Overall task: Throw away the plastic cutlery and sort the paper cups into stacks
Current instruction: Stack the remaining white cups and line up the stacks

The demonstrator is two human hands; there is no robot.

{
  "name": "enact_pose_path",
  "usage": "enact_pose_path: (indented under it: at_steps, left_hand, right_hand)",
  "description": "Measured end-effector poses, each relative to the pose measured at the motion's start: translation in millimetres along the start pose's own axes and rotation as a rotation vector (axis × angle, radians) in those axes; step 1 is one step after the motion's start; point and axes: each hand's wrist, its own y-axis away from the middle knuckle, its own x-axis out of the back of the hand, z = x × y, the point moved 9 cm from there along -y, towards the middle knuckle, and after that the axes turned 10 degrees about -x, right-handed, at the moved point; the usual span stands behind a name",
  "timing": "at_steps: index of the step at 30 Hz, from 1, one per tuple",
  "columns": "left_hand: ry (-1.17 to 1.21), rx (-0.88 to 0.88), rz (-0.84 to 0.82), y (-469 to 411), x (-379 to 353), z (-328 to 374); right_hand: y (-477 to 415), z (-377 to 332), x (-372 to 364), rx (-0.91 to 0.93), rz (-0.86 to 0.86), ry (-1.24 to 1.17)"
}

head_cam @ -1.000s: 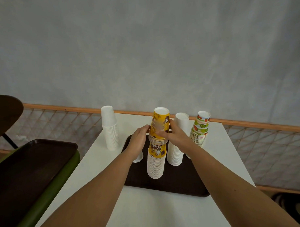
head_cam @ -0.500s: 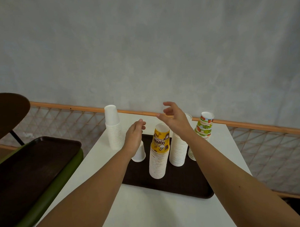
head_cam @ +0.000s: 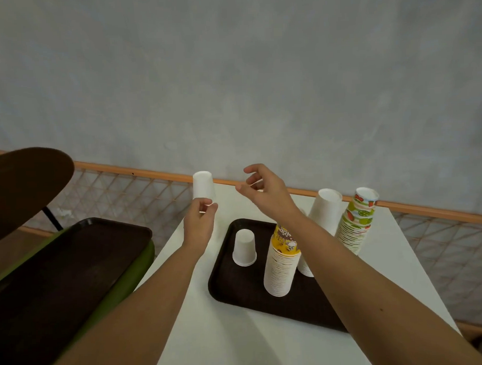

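On the white table [head_cam: 267, 342] lies a brown tray [head_cam: 238, 294]. It carries one small upturned white cup [head_cam: 244, 247], a tall stack topped by a yellow printed cup [head_cam: 282, 262] and a stack of larger white cups [head_cam: 326, 209]. A fruit-patterned stack [head_cam: 357, 219] stands at the tray's far right. Another white cup stack [head_cam: 203, 187] rises at the table's back left. My left hand [head_cam: 199, 224] grips it just below the top cup and hides the lower part. My right hand [head_cam: 264, 191] hovers above the tray with loose fingers, holding nothing.
A green bin [head_cam: 120, 290] with a dark brown tray [head_cam: 60, 273] resting on it stands left of the table. A dark round seat [head_cam: 24, 187] is above it. An orange rail with mesh [head_cam: 141, 173] runs behind the table, below a grey wall.
My right hand let go of the yellow stack and rose into the air. My left hand moved from beside the small cup to the back-left white stack and took hold of it.
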Motion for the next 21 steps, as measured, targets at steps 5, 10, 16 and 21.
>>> enact_pose_path:
  at_steps: [5, 10, 16, 21]
  left_hand:
    - [-0.072, 0.063, -0.041, -27, 23, -31]
    - [-0.116, 0.159, -0.171, -53, 39, -73]
    - [-0.148, 0.238, -0.324, -78, 36, -121]
    - [-0.177, 0.282, -0.441, -89, 23, -162]
  right_hand:
    - [-22, 17, -44, -0.161, -0.07, 0.035]
    - [-44, 36, -82, -0.301, -0.091, 0.023]
    - [-71, 60, -121, -0.42, -0.086, -0.009]
    - [-96, 75, -148, -0.471, -0.061, -0.007]
